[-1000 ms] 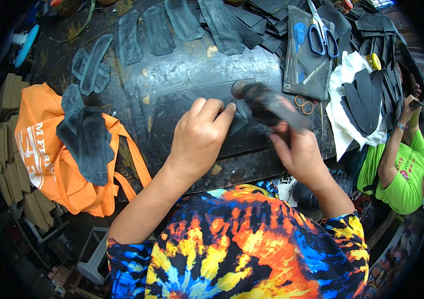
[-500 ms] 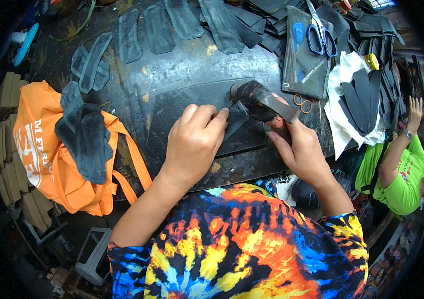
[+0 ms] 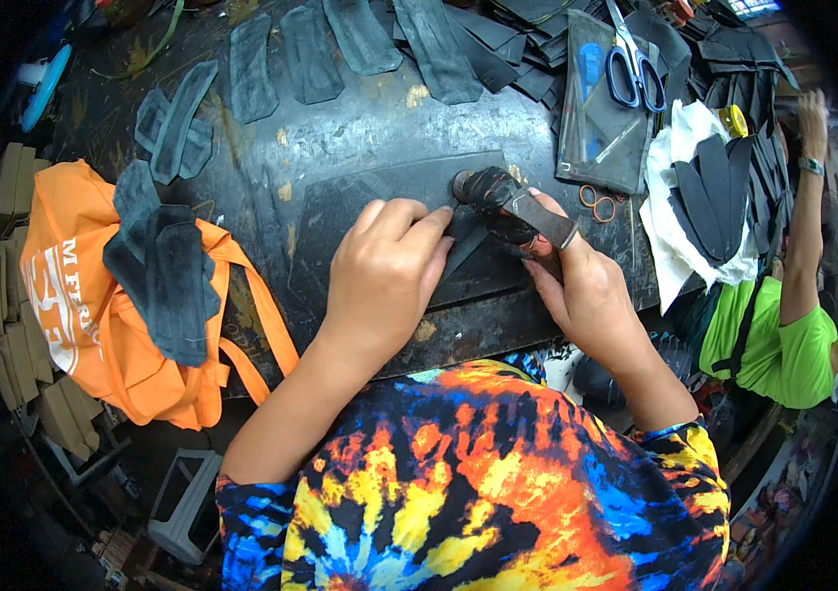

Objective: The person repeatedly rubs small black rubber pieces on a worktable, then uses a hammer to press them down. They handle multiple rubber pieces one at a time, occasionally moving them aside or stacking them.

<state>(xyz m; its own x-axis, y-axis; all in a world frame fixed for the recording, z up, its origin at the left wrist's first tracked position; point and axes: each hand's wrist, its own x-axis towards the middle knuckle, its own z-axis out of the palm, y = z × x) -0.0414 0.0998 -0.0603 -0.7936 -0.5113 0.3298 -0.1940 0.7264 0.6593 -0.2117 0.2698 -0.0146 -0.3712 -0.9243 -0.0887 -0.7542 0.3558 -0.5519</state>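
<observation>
My right hand (image 3: 586, 286) is closed round the handle of a hammer (image 3: 498, 202). Its head has a round face on one side, a flat metal end on the other and black and red wrapping between. The round face hangs close to the fingertips of my left hand (image 3: 389, 251). Those fingers are pinched together on a thin dark leather piece (image 3: 466, 248), and its edge under the fingertips is hidden. Beneath both hands a flat black board (image 3: 340, 212) lies on the dark worktable (image 3: 409, 118).
Stitched dark strips (image 3: 313, 59) line the table's far side. Blue-handled scissors (image 3: 636, 79) lie on a clear pouch (image 3: 601, 163), beside small orange-handled snips (image 3: 597, 203). White cloth (image 3: 673, 222) bears black pieces. An orange bag (image 3: 74, 286) sits at left; a person in green (image 3: 769, 340) is at right.
The hammer has tilted slightly in my right hand, its flat end shifting a little left. My left hand stays almost in place. At right, the person's arm has stretched farther forward.
</observation>
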